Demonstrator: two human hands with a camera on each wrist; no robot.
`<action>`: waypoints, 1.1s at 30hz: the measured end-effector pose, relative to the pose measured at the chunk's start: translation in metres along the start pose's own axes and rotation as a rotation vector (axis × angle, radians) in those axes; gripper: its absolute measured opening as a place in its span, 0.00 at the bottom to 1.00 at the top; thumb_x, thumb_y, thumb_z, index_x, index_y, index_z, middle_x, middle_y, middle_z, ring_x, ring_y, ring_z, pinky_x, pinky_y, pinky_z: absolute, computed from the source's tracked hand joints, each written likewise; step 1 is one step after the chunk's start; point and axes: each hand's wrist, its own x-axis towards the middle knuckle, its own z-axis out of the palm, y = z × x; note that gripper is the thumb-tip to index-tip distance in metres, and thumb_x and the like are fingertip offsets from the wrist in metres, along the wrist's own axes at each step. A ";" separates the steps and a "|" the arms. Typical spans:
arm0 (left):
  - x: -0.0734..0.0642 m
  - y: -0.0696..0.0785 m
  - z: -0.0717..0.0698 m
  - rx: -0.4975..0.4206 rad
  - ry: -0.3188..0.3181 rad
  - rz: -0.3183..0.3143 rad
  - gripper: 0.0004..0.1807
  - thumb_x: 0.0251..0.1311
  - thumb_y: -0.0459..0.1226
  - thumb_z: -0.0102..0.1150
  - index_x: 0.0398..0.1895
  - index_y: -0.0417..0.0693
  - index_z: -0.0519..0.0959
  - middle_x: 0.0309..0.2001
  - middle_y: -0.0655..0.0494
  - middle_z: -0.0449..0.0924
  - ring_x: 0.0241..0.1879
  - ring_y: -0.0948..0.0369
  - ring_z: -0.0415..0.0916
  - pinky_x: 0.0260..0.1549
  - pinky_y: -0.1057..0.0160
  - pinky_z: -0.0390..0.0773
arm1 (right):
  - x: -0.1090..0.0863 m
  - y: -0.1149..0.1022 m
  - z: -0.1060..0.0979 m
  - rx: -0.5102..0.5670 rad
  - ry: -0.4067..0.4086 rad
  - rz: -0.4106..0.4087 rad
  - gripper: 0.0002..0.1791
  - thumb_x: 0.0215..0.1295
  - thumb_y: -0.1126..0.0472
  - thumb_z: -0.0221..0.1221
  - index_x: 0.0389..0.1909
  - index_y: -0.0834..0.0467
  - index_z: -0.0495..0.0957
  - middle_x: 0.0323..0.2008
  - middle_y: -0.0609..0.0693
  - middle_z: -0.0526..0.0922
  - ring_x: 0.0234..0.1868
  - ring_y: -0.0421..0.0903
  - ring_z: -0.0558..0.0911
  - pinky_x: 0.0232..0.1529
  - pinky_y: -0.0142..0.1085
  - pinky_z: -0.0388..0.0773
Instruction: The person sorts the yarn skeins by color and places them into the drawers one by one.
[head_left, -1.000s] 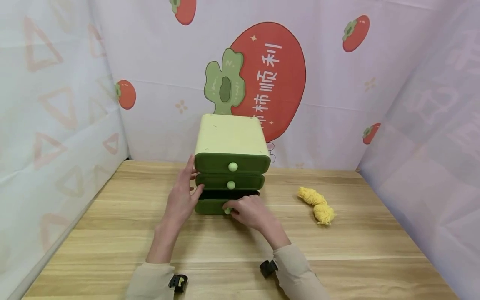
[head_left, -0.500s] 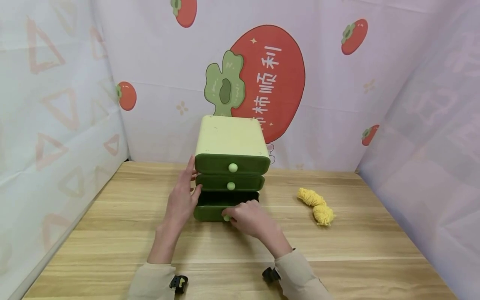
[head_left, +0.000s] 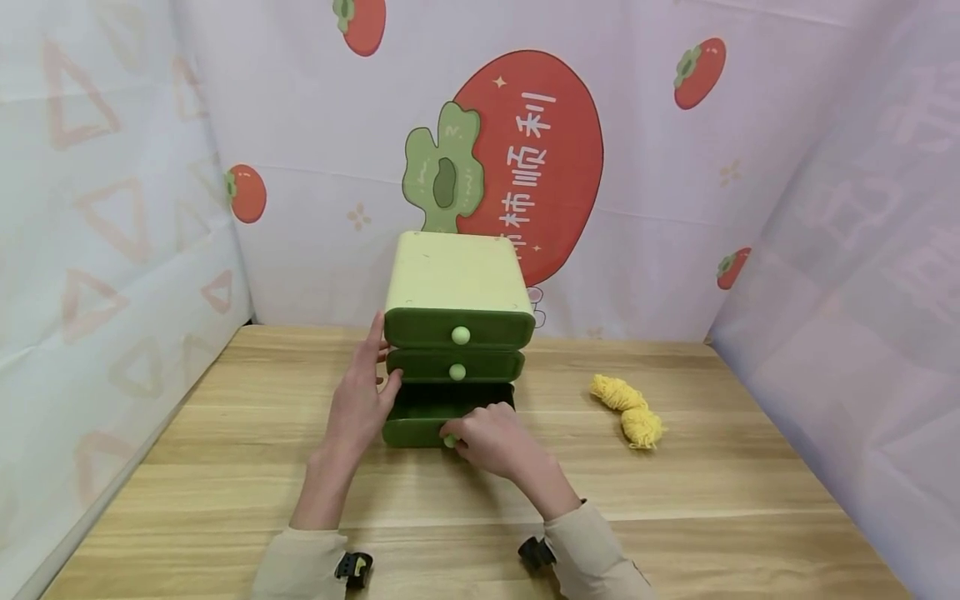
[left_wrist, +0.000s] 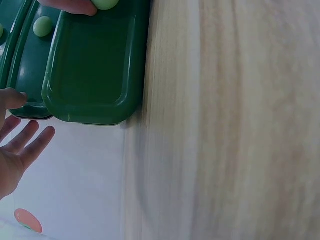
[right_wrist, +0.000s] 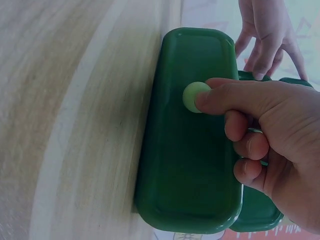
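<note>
A small three-drawer cabinet (head_left: 457,271), with a pale yellow-green top and dark green fronts, stands at the middle back of the table. Its bottom drawer (head_left: 411,432) is pulled out, showing a dark inside with nothing visible in the part that shows. My right hand (head_left: 491,435) pinches that drawer's round light green knob (right_wrist: 191,98) between thumb and forefinger. Along the cabinet's left side, my left hand (head_left: 358,400) rests with spread, fairly straight fingers, its thumb (left_wrist: 13,98) at the front of the middle drawer (head_left: 420,365). The top and middle drawers are closed.
A twisted hank of yellow yarn (head_left: 628,410) lies on the wooden table (head_left: 675,517) right of the cabinet. Printed cloth walls (head_left: 322,267) enclose the table at the back and both sides.
The right hand has drawn the bottom drawer farther out toward me, widening the gap behind its front. The left hand keeps its place at the cabinet's side.
</note>
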 end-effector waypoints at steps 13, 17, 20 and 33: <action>0.000 -0.001 0.001 -0.027 -0.014 -0.007 0.50 0.66 0.30 0.59 0.81 0.66 0.40 0.61 0.45 0.70 0.57 0.46 0.77 0.47 0.47 0.83 | -0.001 0.000 -0.002 0.018 -0.048 0.007 0.06 0.61 0.57 0.67 0.37 0.41 0.88 0.24 0.36 0.84 0.16 0.34 0.68 0.15 0.29 0.58; 0.000 -0.002 0.000 -0.022 -0.007 -0.002 0.50 0.67 0.30 0.58 0.81 0.67 0.39 0.61 0.45 0.70 0.56 0.47 0.77 0.46 0.47 0.83 | 0.000 0.001 -0.003 0.033 -0.028 -0.003 0.06 0.61 0.56 0.66 0.36 0.41 0.88 0.24 0.35 0.84 0.17 0.34 0.71 0.16 0.29 0.60; 0.000 -0.002 0.000 -0.021 -0.004 0.002 0.50 0.67 0.31 0.58 0.81 0.67 0.38 0.61 0.45 0.70 0.55 0.47 0.77 0.46 0.48 0.83 | -0.001 0.005 -0.004 0.057 0.005 -0.017 0.04 0.62 0.55 0.66 0.35 0.41 0.88 0.26 0.33 0.85 0.19 0.34 0.75 0.17 0.27 0.62; 0.001 -0.001 -0.001 -0.038 -0.008 -0.007 0.49 0.67 0.30 0.57 0.81 0.63 0.40 0.61 0.45 0.71 0.55 0.47 0.77 0.47 0.47 0.82 | -0.014 0.036 -0.020 0.168 0.090 -0.020 0.05 0.65 0.53 0.65 0.40 0.42 0.86 0.31 0.35 0.87 0.25 0.31 0.78 0.27 0.29 0.74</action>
